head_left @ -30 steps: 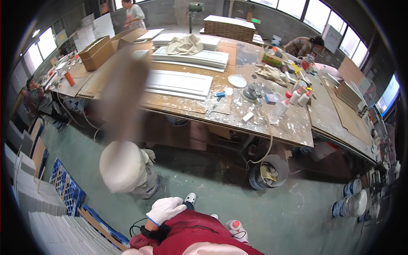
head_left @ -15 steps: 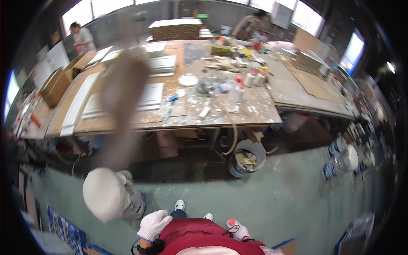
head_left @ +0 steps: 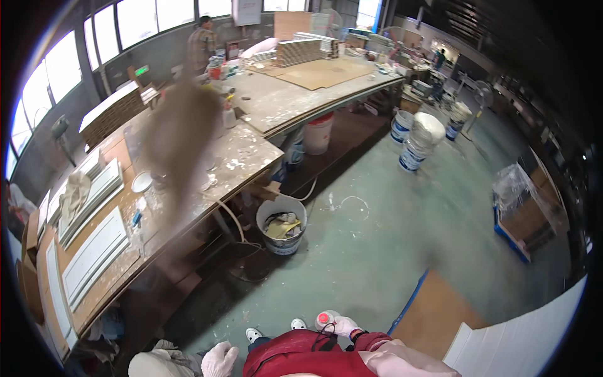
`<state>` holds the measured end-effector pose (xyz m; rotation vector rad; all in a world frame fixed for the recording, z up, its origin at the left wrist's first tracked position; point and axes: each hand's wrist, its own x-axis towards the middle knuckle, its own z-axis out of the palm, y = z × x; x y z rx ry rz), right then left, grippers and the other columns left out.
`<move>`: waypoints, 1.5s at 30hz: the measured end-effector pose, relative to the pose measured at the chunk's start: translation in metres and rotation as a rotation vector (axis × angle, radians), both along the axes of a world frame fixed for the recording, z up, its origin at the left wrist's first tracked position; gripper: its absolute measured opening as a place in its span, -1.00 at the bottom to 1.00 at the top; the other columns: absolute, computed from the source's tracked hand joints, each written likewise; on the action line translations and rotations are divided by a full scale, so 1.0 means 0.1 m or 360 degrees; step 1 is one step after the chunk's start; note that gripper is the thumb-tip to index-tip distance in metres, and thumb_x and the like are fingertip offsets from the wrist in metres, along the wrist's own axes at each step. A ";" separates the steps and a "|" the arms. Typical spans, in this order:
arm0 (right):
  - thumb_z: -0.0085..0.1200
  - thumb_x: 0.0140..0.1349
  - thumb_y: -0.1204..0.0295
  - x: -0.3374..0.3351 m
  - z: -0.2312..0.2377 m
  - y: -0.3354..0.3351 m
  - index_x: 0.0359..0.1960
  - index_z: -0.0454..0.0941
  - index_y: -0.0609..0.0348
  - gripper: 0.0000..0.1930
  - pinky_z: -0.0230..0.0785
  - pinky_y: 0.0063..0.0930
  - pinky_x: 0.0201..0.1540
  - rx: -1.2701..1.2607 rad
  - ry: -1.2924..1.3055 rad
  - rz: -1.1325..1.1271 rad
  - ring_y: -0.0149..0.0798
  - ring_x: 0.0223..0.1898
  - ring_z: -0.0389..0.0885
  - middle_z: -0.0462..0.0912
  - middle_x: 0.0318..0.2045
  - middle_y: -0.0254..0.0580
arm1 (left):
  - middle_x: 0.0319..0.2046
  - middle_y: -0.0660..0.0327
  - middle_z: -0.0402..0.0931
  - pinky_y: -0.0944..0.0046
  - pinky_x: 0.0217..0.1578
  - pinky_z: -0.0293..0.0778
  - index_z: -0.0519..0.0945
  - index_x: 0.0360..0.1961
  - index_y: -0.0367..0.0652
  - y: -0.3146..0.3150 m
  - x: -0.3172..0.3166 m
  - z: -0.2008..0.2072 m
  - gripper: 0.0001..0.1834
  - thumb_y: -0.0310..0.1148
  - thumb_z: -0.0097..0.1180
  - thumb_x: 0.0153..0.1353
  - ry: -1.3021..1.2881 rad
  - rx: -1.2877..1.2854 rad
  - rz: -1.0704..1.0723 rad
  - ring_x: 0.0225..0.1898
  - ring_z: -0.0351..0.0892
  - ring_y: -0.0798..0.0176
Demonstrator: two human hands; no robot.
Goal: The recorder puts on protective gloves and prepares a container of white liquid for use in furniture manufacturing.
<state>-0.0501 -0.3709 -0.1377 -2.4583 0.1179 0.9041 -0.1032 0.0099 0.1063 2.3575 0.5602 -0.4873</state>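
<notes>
The right hand point(head_left: 347, 327) grips a red-capped bottle point(head_left: 324, 320), just to its left. The left hand point(head_left: 219, 360) is beside a pale covered bucket point(head_left: 157, 364); whether it is open or closed, I cannot tell.

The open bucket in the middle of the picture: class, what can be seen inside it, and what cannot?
Inside the open bucket, a yellowish piece lies among crumpled pale and grey scraps. Whatever is beneath them is covered; the bottom cannot be seen.
</notes>
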 end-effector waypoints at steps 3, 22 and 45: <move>0.11 -0.11 -0.29 -0.04 0.19 -0.01 -0.19 0.62 0.08 -0.31 0.39 -0.16 -0.05 -0.0006 0.0088 -0.0113 0.11 -0.10 0.57 0.62 -0.22 0.12 | -0.08 0.03 0.50 0.12 -0.08 0.41 0.49 -0.03 -0.20 0.35 -0.22 -0.55 -0.69 -0.40 0.03 0.18 -0.0744 0.0165 -0.0858 -0.06 0.48 -0.08; 0.29 -0.11 0.00 -0.69 0.49 -0.50 -0.04 0.53 0.08 -0.39 0.38 -0.39 -0.04 0.0155 0.0188 -0.0763 -0.13 -0.14 0.60 0.64 -0.22 -0.08 | -0.72 0.18 0.50 0.24 -0.58 0.41 0.58 -0.48 -0.19 -0.37 0.42 -0.11 -0.68 -0.14 -0.02 0.07 -0.0003 -0.0009 -0.0332 -0.67 0.53 0.21; 0.22 0.05 0.05 -0.68 -0.61 -0.74 0.05 0.49 -0.02 -0.46 0.39 -0.41 -0.08 0.0035 0.0143 -0.0590 -0.22 -0.15 0.60 0.65 -0.17 -0.16 | -0.68 0.13 0.52 0.17 -0.48 0.43 0.60 -0.45 -0.19 -0.38 0.27 -0.06 -0.66 -0.11 0.01 0.05 -0.0076 -0.0063 -0.0259 -0.56 0.58 0.11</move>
